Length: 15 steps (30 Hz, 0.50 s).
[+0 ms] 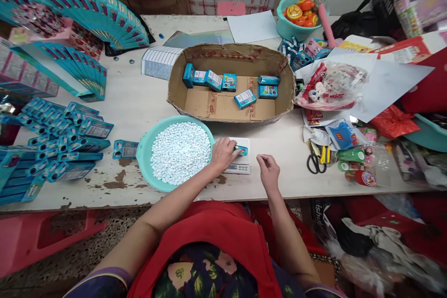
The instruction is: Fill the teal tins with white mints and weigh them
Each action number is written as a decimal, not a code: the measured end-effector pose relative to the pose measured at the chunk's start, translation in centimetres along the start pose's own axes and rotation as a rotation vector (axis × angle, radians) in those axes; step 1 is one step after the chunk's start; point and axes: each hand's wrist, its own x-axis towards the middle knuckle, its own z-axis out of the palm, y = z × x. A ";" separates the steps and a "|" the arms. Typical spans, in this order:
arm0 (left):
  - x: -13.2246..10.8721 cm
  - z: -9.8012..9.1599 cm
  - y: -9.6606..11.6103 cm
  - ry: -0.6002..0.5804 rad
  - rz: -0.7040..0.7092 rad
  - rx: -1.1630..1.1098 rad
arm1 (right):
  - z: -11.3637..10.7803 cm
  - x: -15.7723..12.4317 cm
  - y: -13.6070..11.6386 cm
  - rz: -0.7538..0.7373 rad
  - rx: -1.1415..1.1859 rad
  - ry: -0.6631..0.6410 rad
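My left hand [224, 154] reaches over a white digital scale [243, 143], its fingers bunched at the left end of a small blue box [242, 151] on the weighing plate. A pale speck shows at those fingertips; what they pinch, if anything, is too small to make out. To the right of the scale, my right hand [268, 171] is raised with thumb and fingertips pressed together; anything between them is hidden. Beside my left wrist stands a turquoise basin [140, 158] full of small white candy-like pieces [179, 153].
Behind the scale, a cut-down cardboard box [223, 111] holds several blue boxes [245, 98]. More blue boxes [94, 128] crowd the left side, and one [125, 149] lies by the basin. Black-handled scissors [316, 163], a yellow cutter [325, 154] and wrapped toys lie at right.
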 end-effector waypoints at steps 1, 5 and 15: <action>0.4 0.2 0.1 -0.015 -0.003 -0.008 | 0.0 0.0 -0.2 -0.002 -0.001 -0.001; 1.3 0.0 0.0 0.003 -0.055 -0.263 | 0.8 0.0 -2.0 -0.078 -0.012 0.009; -0.9 -4.0 -1.3 -0.166 -0.785 -1.889 | 6.0 0.2 -6.2 -0.527 -0.284 -0.152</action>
